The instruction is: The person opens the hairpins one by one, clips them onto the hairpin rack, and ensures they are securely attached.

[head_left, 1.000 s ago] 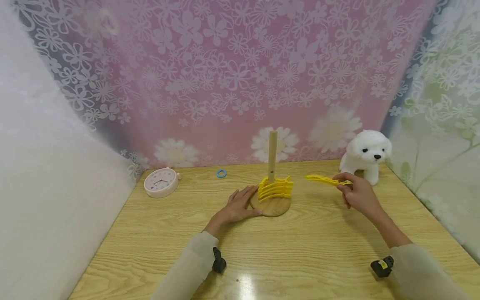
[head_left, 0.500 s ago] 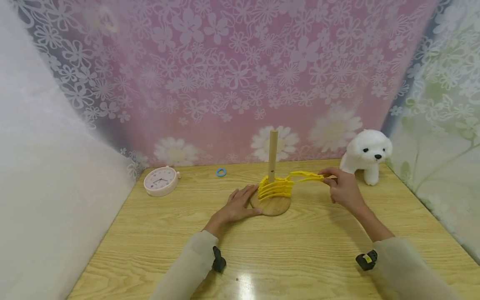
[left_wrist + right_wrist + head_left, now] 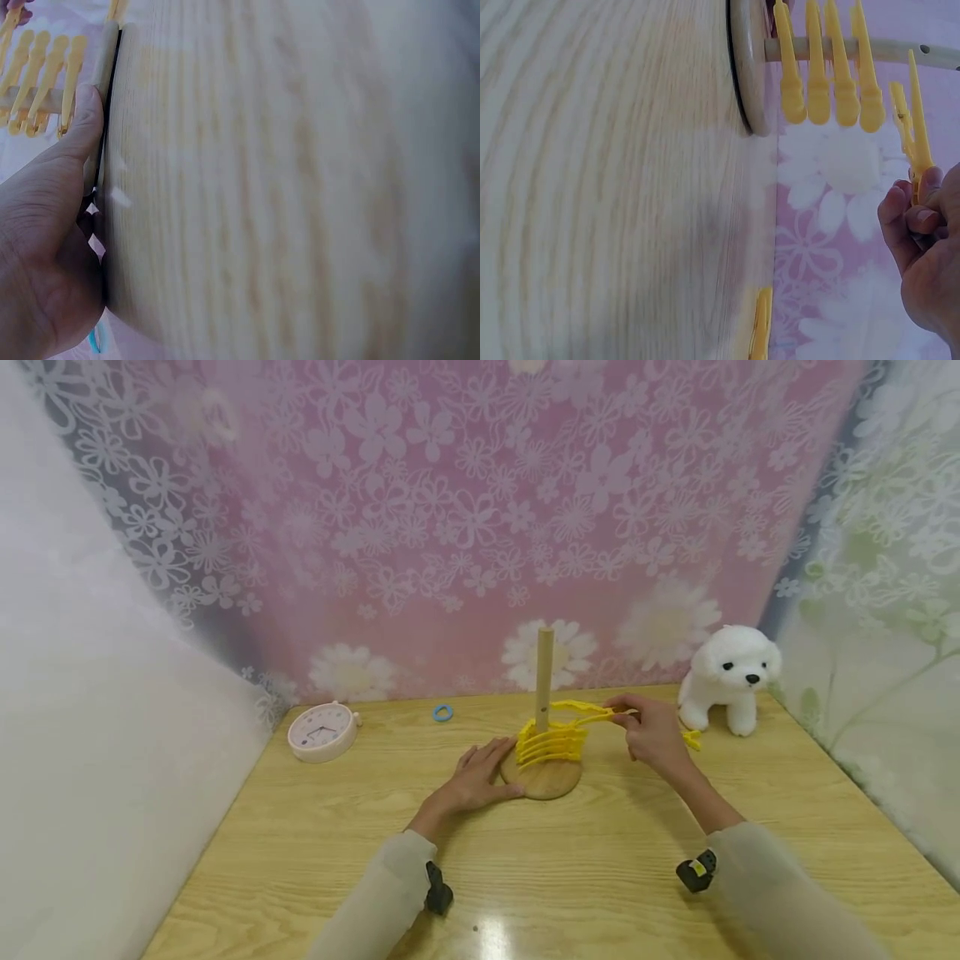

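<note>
Several yellow clothes pegs are clipped in a row round the upright post of a wooden stand. My left hand holds the left rim of its round base, thumb toward the front and fingers spread behind; the wrist view hides most of those fingers. My right hand pinches another yellow peg at its handle end. That peg's two long arms stand apart, tips pointing toward the post, just above the clipped row. One more yellow peg lies on the table behind my right hand, partly covered.
A pale pink alarm clock lies at the far left of the wooden table. A small blue ring is near the back edge. A white plush dog stands at the back right, before a flowered curtain.
My right hand has carried its peg left from beside the plush dog to the post, and the peg's arms have spread apart. My left hand has stayed on the base.
</note>
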`<state>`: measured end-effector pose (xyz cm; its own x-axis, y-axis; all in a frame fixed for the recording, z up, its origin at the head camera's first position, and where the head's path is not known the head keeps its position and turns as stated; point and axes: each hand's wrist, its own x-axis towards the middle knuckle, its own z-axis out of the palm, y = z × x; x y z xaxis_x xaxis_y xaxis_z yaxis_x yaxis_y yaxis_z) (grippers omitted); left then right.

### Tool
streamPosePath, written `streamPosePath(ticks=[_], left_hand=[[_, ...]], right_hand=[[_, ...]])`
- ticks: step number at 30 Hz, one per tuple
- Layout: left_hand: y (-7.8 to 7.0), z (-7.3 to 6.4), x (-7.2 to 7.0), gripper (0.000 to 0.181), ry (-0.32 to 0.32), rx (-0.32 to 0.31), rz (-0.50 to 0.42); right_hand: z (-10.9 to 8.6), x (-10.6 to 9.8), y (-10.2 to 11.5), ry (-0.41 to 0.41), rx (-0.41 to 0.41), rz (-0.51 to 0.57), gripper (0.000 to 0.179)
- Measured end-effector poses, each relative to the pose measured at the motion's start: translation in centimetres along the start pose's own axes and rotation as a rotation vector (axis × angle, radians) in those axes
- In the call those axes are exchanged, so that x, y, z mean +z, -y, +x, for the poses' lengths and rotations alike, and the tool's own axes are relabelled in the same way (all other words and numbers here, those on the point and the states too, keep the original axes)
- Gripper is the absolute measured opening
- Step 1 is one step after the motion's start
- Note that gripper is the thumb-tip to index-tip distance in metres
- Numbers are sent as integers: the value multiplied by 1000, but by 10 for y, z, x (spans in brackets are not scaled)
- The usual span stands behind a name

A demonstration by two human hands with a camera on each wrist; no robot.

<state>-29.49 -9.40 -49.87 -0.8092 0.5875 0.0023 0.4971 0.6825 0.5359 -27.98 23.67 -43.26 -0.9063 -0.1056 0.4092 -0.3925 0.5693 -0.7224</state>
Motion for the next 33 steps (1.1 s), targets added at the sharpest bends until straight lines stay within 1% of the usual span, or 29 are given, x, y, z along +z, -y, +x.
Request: streamPosePath(ticks=[4,9,14,18,21,25,27,31,33], left_hand=[[3,-1,1,89,4,-9,-8],[7,0,3,90,-4,-1,-32],[7,0,3,92,-6,16,-45],[6,0,3,91,3,8,-33],[5,0,2,90,5,4,-25],[3,-1,0,88,3,8,-21],[3,-1,0,89,4,10,-21],[3,0,0,90,-4,19,-32],[6,1,2,91,-3,19,-35]], right_hand=[[7,9,7,3,14,-13,26],[12,17,14,9,21,-8,24],[15,24,19,13,17,12,25],[18,29,22,8,-8,9,29],[20,33,23,10,-37,-30,28],[22,37,26,21,-49,-75,31],[21,38,27,26,-56,-81,32],[21,39,27,30,-71,-88,27],[21,39,27,33,-73,-90,24]])
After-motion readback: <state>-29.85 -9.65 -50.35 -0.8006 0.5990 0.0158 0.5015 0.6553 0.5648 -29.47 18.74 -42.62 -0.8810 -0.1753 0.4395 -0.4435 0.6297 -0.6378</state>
